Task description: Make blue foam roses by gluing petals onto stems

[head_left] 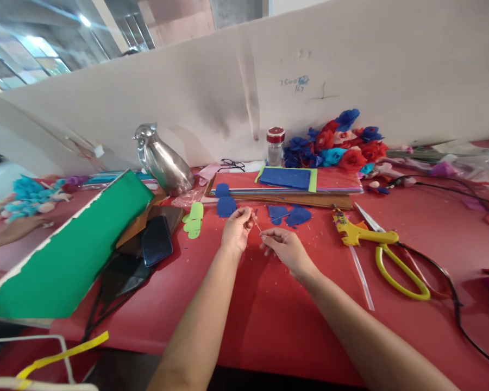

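Note:
My left hand point(235, 232) is closed, with thumb and fingertips pinched on one end of a thin, pale stick point(258, 224). The other end sits between the fingertips of my right hand point(287, 248), also closed in a pinch. Both hands hover over the red tabletop point(264, 320). Just beyond them lie blue paper petals point(298, 215), with a thin stem across them. More blue paper pieces point(226, 207) and light green paper pieces point(193, 221) rest to the left. What tips the stick inside my left fingers is too small to make out.
A yellow glue gun point(361, 234) and yellow-handled scissors point(403, 277) lie at right, with a black cable. Paper sheets point(334, 182), a jar point(275, 149) and paper flowers point(352, 159) stand behind. At left are a steel jug point(167, 165), phone point(157, 241), green board point(77, 255) and another person's hand point(20, 231).

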### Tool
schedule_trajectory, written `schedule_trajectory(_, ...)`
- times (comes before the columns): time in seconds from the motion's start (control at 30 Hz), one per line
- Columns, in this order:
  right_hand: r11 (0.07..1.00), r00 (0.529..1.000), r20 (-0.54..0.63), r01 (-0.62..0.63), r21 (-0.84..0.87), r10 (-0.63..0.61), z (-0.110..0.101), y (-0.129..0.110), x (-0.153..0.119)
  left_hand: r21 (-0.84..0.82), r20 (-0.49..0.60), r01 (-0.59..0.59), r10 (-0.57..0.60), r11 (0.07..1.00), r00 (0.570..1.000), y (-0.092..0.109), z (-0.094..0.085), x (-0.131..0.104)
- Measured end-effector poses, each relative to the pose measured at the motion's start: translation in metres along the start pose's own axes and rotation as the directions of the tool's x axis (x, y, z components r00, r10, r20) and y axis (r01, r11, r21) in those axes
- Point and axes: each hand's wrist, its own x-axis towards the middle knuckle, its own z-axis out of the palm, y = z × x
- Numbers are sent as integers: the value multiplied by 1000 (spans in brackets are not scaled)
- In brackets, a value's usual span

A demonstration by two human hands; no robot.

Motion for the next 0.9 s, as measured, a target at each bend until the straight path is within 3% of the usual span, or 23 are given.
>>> schedule_trajectory(0.17,1000,999,-34,20,3,-20,-4,0,4,75,58,75,-80,994,995,-1,1,-4)
schedule_trajectory(0.37,992,992,104,78,-97,-68,-1,2,-1,54,-6,106,-106,993,994,-1,-3,1)
schedule_trajectory(0.6,994,978,186,104,-42,-94,2,-2,-5,47,-46,80,-78,996,996,-2,-9,7)
schedule_trajectory(0.77,998,994,94,47,41,-51,1,-4,-5,7,-4,80,-80,997,997,1,-4,2)
schedule_trajectory(0.9,995,999,-17,41,92,-40,-1,-5,-2,186,137,162,-189,969,972,0,0,-5)
